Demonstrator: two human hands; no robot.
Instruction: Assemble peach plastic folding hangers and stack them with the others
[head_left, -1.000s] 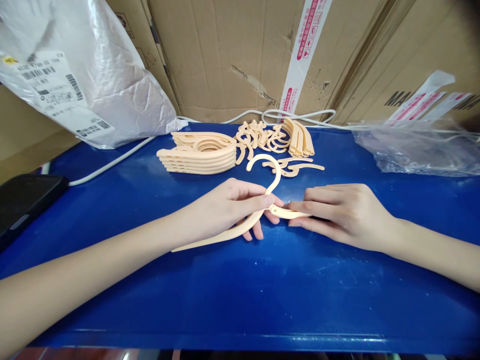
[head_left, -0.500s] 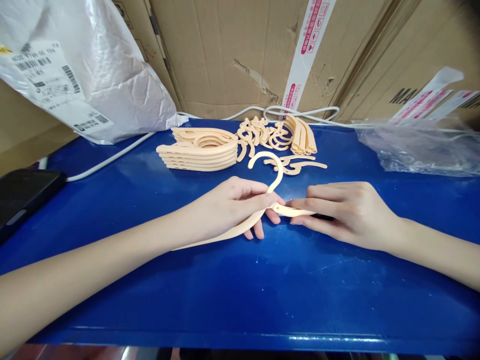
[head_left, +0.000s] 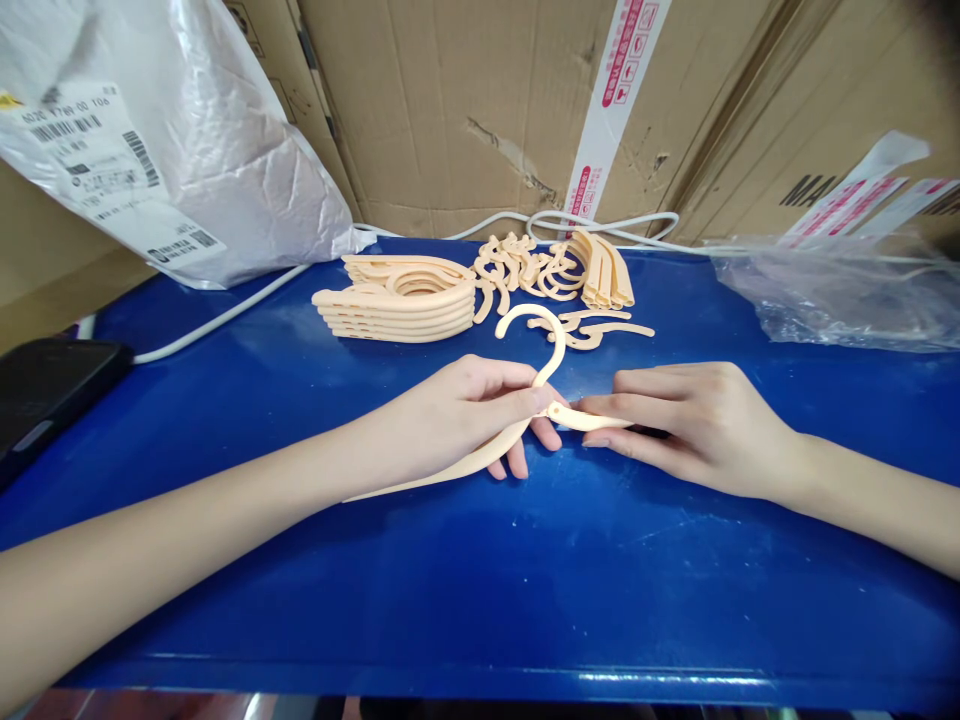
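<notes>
A cream plastic clothes hanger point(head_left: 553, 350) is held between my two hands over the blue table, its hook curving up and to the left. My left hand point(head_left: 480, 405) pinches it at the base of the hook, and one long arm of the hanger runs down-left beneath my wrist. With thumb and fingers, my right hand point(head_left: 682, 420) grips the short arm that sticks out to the right from the round joint. Part of that arm is hidden by my right fingers. Behind my left hand lies a stack of cream hanger pieces point(head_left: 397, 310).
Loose hooks point(head_left: 517, 265), curved arms point(head_left: 604, 270) and thin pieces point(head_left: 592, 330) lie at the back of the blue table point(head_left: 480, 590). A phone point(head_left: 64, 400), a white parcel bag point(head_left: 225, 150), a white cable point(head_left: 225, 315), clear plastic point(head_left: 840, 295) and cardboard boxes point(head_left: 442, 100) stand around.
Both hands keep their hold on the hanger. The short right arm shows slightly more clearly at its joint, with barely any other movement.
</notes>
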